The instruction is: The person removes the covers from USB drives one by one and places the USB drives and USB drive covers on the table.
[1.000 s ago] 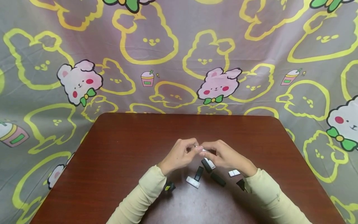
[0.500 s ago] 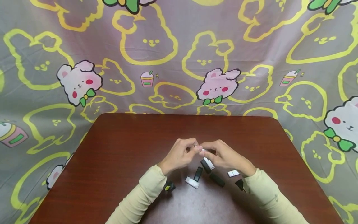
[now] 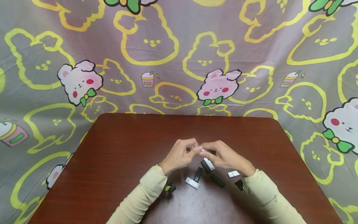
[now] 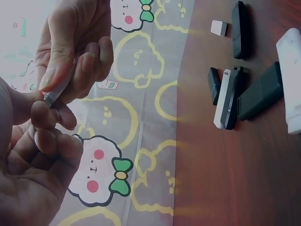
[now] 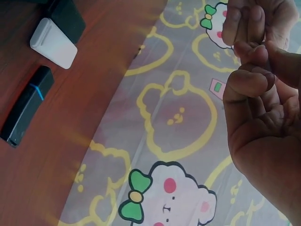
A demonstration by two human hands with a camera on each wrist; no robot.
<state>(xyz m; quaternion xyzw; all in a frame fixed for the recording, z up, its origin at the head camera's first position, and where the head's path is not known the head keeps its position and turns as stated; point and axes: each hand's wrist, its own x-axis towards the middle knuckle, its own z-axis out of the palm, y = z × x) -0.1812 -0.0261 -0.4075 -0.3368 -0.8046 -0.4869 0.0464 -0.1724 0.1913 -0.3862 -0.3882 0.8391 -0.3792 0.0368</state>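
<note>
Above the table, my left hand [image 3: 177, 155] and right hand [image 3: 227, 155] meet at the fingertips. Between them is a slim white USB stick [image 4: 60, 88] with a grey end. In the left wrist view, the thumb and fingers of my right hand [image 4: 70, 37] pinch its upper part. The fingertips of my left hand [image 4: 35, 165] hold the grey end. Fingers cover most of the stick in the head view and hide it in the right wrist view. Just below the hands, a white stick [image 3: 208, 163] lies against a black one [image 3: 205, 167].
Other small pieces lie on the brown table [image 3: 134, 133]: a black stick [image 3: 217, 180], a white stick [image 3: 192, 183] touching a black one [image 3: 198, 174], a white two-part piece [image 3: 233, 174], a black piece [image 3: 239, 185] by the right sleeve and a black-yellow piece [image 3: 169, 187]. A patterned curtain [image 3: 167, 62] hangs behind.
Both hands stay almost still, fingertips together on the white USB stick. The head view shifts very slightly; the pieces on the table lie as before.
</note>
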